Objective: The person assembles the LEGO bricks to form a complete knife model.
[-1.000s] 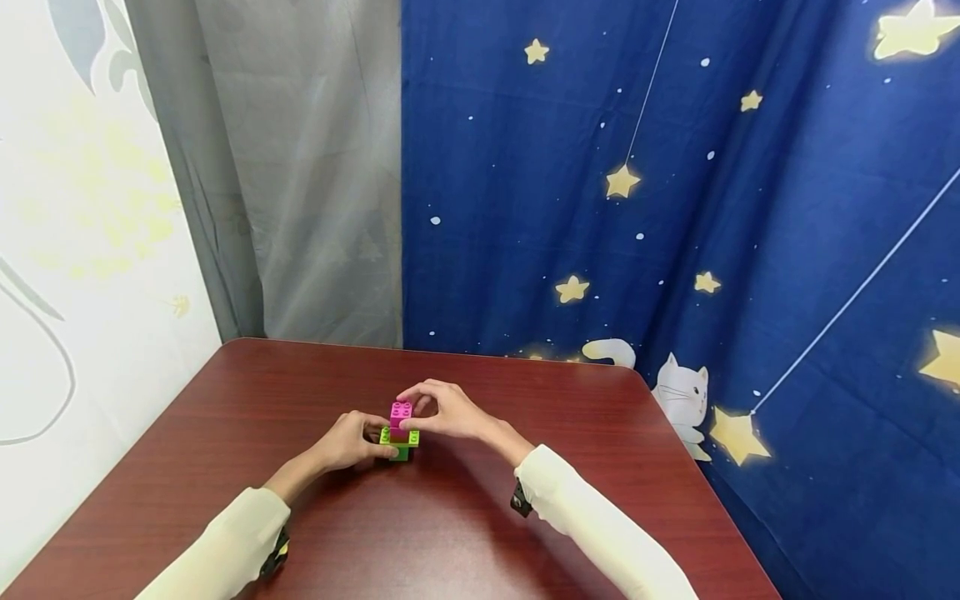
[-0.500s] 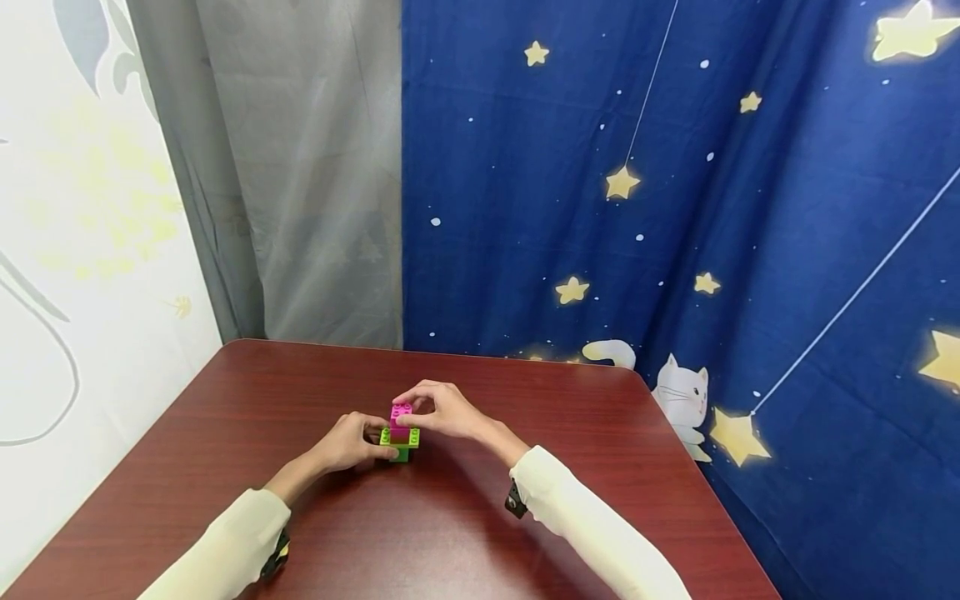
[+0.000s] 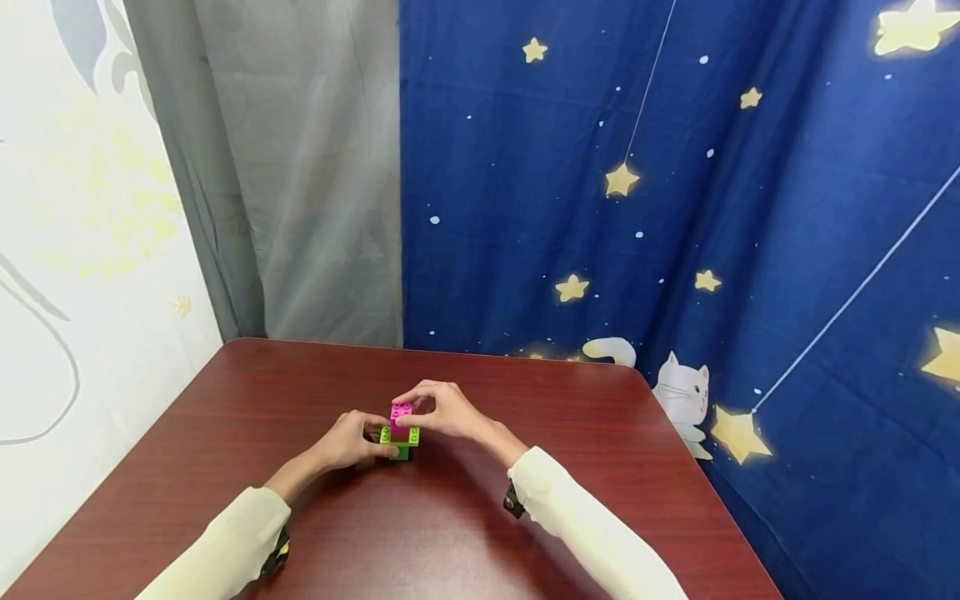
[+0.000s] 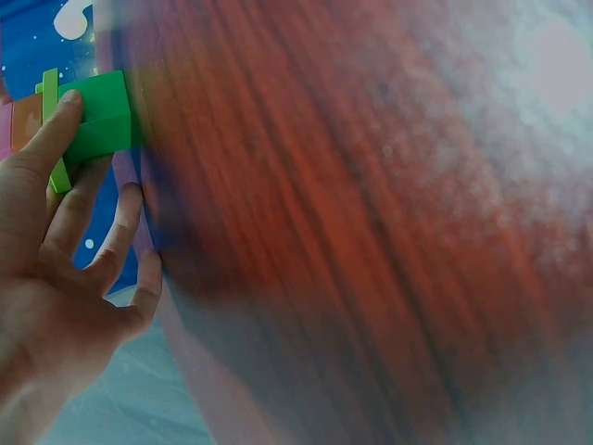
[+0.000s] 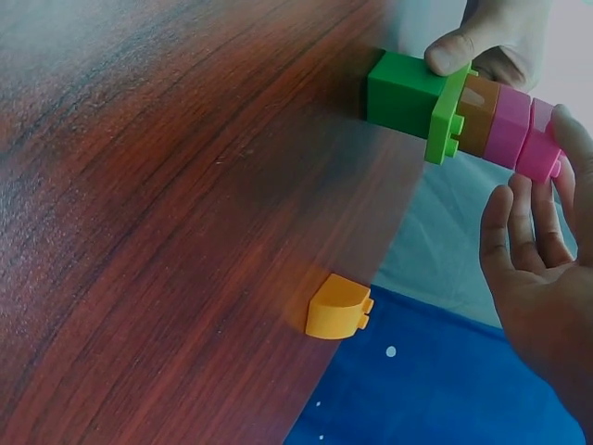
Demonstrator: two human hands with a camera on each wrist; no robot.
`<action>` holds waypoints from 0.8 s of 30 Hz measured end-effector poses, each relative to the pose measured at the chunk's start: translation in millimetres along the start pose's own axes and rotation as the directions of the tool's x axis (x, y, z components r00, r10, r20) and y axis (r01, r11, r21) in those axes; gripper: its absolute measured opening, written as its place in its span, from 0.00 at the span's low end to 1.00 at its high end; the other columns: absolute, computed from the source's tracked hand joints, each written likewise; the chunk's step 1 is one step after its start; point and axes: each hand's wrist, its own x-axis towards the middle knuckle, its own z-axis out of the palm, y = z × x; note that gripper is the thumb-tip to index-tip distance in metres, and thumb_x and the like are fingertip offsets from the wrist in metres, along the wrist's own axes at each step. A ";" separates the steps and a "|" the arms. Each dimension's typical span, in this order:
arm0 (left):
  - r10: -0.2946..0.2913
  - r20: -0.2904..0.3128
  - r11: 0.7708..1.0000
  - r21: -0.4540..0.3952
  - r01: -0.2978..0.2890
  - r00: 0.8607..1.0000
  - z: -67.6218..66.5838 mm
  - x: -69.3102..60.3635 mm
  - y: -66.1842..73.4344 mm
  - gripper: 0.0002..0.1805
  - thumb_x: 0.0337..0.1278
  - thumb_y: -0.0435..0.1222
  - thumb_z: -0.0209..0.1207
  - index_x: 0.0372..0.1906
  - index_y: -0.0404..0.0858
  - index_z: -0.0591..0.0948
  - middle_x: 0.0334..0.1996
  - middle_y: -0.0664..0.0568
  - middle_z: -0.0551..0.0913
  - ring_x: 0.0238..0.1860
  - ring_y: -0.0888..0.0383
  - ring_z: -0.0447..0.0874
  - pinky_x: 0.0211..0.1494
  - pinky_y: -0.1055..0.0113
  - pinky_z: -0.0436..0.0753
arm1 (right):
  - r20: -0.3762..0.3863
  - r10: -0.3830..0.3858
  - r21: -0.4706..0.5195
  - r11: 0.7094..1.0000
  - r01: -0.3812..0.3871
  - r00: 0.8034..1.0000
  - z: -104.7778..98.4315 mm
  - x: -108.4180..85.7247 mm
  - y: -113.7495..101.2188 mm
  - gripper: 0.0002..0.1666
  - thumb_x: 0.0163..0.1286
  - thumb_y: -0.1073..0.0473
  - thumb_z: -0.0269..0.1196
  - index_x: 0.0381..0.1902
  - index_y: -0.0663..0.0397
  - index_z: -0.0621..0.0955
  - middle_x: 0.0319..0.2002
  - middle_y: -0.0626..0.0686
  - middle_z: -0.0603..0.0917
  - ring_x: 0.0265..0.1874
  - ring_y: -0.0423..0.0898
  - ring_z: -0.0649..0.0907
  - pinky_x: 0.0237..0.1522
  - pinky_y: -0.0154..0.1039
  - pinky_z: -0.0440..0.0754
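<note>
A small tower of toy building bricks stands on the table. Its base is a dark green brick (image 5: 403, 91), topped by a lime plate (image 5: 445, 120) that juts out at the sides. Above come an orange-brown brick (image 5: 476, 113), a pink brick (image 5: 508, 127) and another pink brick (image 5: 537, 148) at the top. My left hand (image 3: 348, 442) pinches the tower low down, its thumb on the green brick and lime plate. With thumb and fingers, my right hand (image 3: 446, 411) pinches the top pink brick. Part of the tower's back is hidden by fingers.
A yellow-orange brick with a curved side (image 5: 338, 308) lies on the table in the right wrist view, away from the tower. The reddish-brown wooden table (image 3: 450, 525) ends before grey and blue star-patterned curtains (image 3: 510, 208). A white patterned surface (image 3: 90, 333) borders the left.
My right thumb has shifted slightly left and up on the top pink brick, and the right wrist has moved a little left. The left hand has stayed on the tower's base.
</note>
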 end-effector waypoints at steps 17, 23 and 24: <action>-0.010 0.007 1.000 -0.012 0.010 1.000 0.8 -1.2 -2.2 0.22 0.53 0.45 0.78 0.49 0.36 0.88 0.36 0.55 0.90 0.37 0.62 0.88 0.43 0.67 0.85 | -0.016 0.022 0.027 0.999 -0.022 1.000 3.9 0.2 6.9 0.20 0.63 0.52 0.78 0.53 0.46 0.90 0.39 0.43 0.86 0.38 0.36 0.86 0.46 0.40 0.86; -0.013 0.008 1.000 -0.001 0.013 1.000 0.2 -0.7 -2.6 0.23 0.53 0.45 0.78 0.49 0.36 0.88 0.36 0.55 0.90 0.36 0.62 0.87 0.42 0.67 0.85 | -0.021 0.017 -0.006 1.000 -0.017 1.000 5.0 -0.7 5.5 0.21 0.64 0.53 0.77 0.54 0.45 0.90 0.41 0.43 0.87 0.39 0.38 0.85 0.45 0.40 0.85; -0.011 0.010 1.000 -0.002 0.011 1.000 0.3 -0.4 -2.6 0.23 0.53 0.45 0.78 0.49 0.36 0.88 0.36 0.55 0.90 0.36 0.62 0.87 0.42 0.67 0.85 | -0.027 0.017 -0.018 1.000 -0.018 0.999 5.0 -1.3 5.3 0.21 0.64 0.53 0.77 0.55 0.44 0.90 0.42 0.43 0.88 0.40 0.39 0.85 0.44 0.39 0.85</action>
